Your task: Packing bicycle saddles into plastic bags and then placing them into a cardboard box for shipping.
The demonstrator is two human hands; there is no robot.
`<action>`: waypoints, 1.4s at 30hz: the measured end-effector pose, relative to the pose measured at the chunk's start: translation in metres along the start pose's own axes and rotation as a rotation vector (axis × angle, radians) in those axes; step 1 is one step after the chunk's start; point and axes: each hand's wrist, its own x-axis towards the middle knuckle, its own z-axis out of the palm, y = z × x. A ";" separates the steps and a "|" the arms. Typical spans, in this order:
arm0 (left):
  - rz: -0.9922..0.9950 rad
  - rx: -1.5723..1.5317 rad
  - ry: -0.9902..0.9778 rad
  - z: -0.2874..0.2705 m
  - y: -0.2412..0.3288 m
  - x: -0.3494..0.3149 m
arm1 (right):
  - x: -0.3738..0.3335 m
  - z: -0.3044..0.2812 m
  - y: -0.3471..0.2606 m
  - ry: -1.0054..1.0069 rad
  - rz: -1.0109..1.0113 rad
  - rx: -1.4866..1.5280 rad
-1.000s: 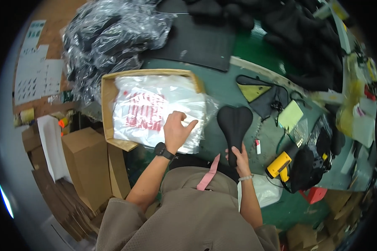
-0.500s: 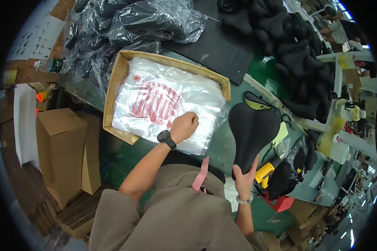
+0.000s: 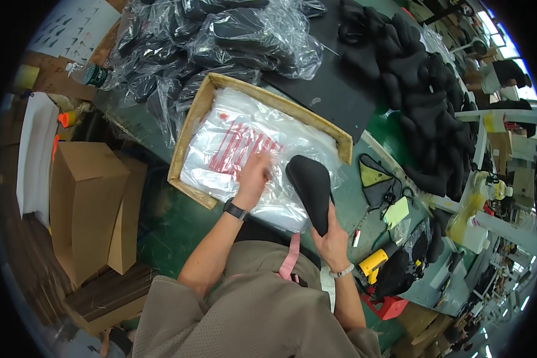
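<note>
Two tall cardboard boxes (image 3: 89, 209) stood at far left, with black things in clear wrap (image 3: 244, 36) heaped farther right, beyond a shallow open carton (image 3: 289, 100). In that carton lay a stack of clear plastic bags (image 3: 235, 143) with red print; these looked thin, limp and slippery, probably best taken by one loose edge. The left grip (image 3: 253, 182), a bare hand, lay over the stack with fingers partly curled; blur hid the fingertips, so I could not tell whether they pinched a bag. Just right of it, a black bike seat (image 3: 310, 188) was held tilted over the carton's right-hand part, its broad end pointing away. The right grip (image 3: 330, 243) was closed around its narrow nose. The seat seemed fairly light, its padding soft over a stiff base, and that nose looked the handiest hold. Rightward, a grey-and-yellow pouch (image 3: 373, 179) and a yellow heat gun (image 3: 373, 261) lay on the green surface (image 3: 350, 209).
</note>
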 end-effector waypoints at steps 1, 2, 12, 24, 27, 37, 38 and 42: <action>0.016 0.005 -0.019 0.014 0.006 -0.006 | 0.001 -0.002 0.001 -0.014 -0.030 -0.110; 0.252 0.244 0.005 0.034 0.010 -0.013 | 0.002 -0.005 0.002 -0.025 -0.058 -0.221; 1.072 0.878 -0.291 0.091 0.083 -0.124 | 0.014 -0.058 -0.003 -0.258 0.264 1.209; -0.133 0.206 -0.143 0.096 0.046 -0.035 | 0.087 -0.096 -0.057 -0.385 0.221 1.137; 0.115 0.073 -0.093 0.126 0.123 0.001 | 0.107 -0.082 -0.039 -0.282 -0.246 1.034; 0.483 0.952 0.056 0.114 0.184 0.155 | 0.269 -0.098 0.206 0.458 0.391 1.647; 0.739 0.917 0.042 0.156 0.138 0.112 | 0.295 -0.107 0.212 0.465 0.475 1.765; 0.913 1.319 -0.369 0.223 0.047 0.018 | 0.396 -0.114 0.263 0.832 0.731 2.063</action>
